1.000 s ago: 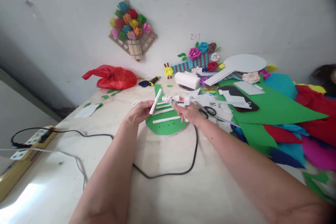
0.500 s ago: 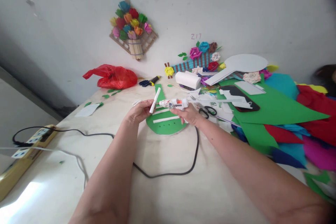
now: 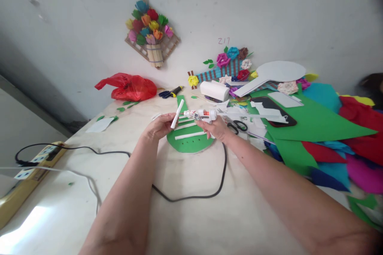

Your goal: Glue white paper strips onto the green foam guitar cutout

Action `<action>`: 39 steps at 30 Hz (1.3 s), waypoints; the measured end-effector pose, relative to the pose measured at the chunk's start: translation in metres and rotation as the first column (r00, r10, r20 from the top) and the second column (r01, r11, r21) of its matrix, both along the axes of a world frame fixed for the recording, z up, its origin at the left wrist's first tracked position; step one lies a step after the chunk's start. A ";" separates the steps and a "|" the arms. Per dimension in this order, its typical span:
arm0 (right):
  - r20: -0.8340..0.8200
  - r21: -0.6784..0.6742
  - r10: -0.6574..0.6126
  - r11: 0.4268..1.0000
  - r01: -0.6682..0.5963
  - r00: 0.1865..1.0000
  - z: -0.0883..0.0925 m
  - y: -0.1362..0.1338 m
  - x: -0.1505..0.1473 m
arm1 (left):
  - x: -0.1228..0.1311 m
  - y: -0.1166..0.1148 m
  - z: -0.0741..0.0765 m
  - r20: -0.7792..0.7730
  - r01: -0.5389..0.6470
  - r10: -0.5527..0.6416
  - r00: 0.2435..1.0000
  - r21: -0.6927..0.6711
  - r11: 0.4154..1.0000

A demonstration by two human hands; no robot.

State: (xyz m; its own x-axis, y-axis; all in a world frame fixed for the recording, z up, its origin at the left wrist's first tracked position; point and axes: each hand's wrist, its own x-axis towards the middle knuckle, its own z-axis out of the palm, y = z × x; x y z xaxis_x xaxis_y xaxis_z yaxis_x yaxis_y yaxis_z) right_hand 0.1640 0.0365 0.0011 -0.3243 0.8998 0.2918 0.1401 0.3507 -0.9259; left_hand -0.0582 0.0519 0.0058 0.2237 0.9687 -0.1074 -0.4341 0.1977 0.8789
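Observation:
My left hand (image 3: 160,126) pinches a rolled white paper strip (image 3: 177,114), held tilted above the table. In my right hand (image 3: 218,127) is a white hot glue gun (image 3: 206,115), its nozzle pointing left at the strip. A long glue stick (image 3: 254,115) sticks out of its rear. Beneath both hands lies a green paper cutout (image 3: 191,145) with a rounded body and a narrow neck. Several white strips (image 3: 189,135) lie across it, and a row of small dark dots marks its lower part. The glue gun hides some of the cutout.
A black cable (image 3: 191,198) loops over the table near my forearms. At left is a power strip (image 3: 44,161). Black scissors (image 3: 236,126), a phone (image 3: 275,111), and coloured paper (image 3: 323,119) crowd the right. A red plastic bag (image 3: 131,87) and pliers (image 3: 171,93) are at the back.
The glue gun has shifted slightly right, its nozzle drawing back a little from the paper strip. My left hand and the strip stay almost where they were.

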 end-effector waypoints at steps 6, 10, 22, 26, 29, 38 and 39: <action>-0.029 -0.007 -0.006 1.000 0.005 1.000 0.005 -0.003 0.000 | 0.000 0.000 0.000 0.003 0.011 -0.011 1.000 -0.001 1.000; -0.026 -0.001 0.004 1.000 -0.004 1.000 0.004 -0.002 0.000 | 0.001 -0.001 0.001 -0.004 0.010 -0.010 1.000 0.007 1.000; 0.028 -0.017 0.079 0.997 -0.078 0.997 0.001 -0.003 -0.002 | -0.001 0.002 -0.001 0.011 -0.038 0.039 0.999 -0.024 0.999; 0.081 -0.003 0.119 0.993 -0.119 0.990 0.001 -0.004 -0.002 | -0.001 0.001 0.000 0.019 -0.039 0.039 0.999 -0.012 0.999; 0.114 -0.008 0.128 0.992 -0.128 0.985 0.002 -0.005 -0.002 | 0.000 0.000 0.000 0.022 -0.034 0.034 0.999 -0.010 0.999; 0.111 0.023 0.100 0.994 -0.104 0.989 0.003 -0.006 -0.002 | -0.003 0.003 -0.002 0.056 -0.042 0.044 0.997 -0.033 0.999; 0.101 0.030 0.088 0.995 -0.091 0.991 0.002 -0.006 -0.002 | -0.003 0.003 -0.002 0.057 -0.041 0.043 0.997 -0.036 0.999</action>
